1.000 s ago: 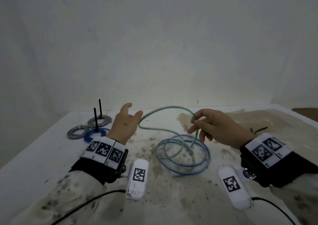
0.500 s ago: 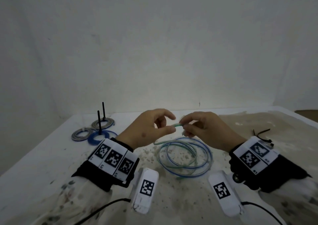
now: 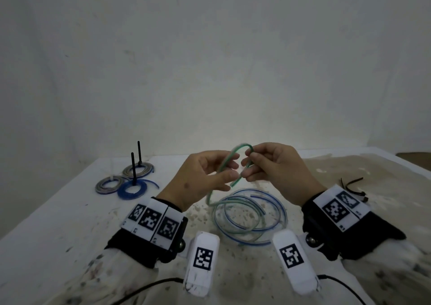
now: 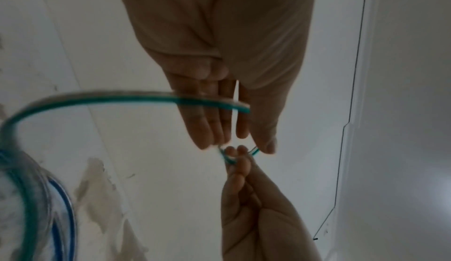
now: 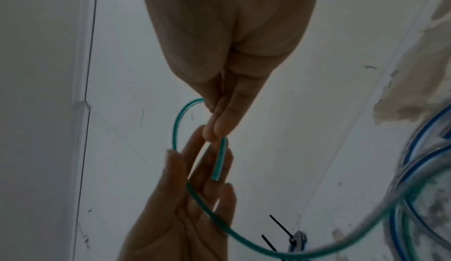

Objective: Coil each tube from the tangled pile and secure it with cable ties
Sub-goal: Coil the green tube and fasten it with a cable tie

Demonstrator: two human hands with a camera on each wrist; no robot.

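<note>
A thin green tube [image 3: 241, 146] rises from the loose pile of green and blue tubes [image 3: 281, 211] on the table and bends into a small arch between my raised hands. My right hand [image 3: 248, 169] pinches it just short of its cut end, which hangs free below the fingertips. My left hand [image 3: 229, 168] holds the other leg of the arch between thumb and nearly straight fingers. In the right wrist view the tube [image 5: 175, 126] curves from the right hand [image 5: 216, 130] to the left hand [image 5: 195, 159]. The left wrist view shows the tube [image 4: 109, 99] crossing my left fingers [image 4: 214, 122].
At the back left lie two grey coils [image 3: 140, 170] and a blue coil [image 3: 131, 189], tied, with black tie tails [image 3: 133, 167] standing upright. Loose black cable ties [image 3: 352, 185] lie at the right. The white table [image 3: 58, 211] is stained; a wall stands close behind.
My left hand came in from the left and took the green tube beside my right hand. Both hands rose, and the tube end now bends into a small arch.
</note>
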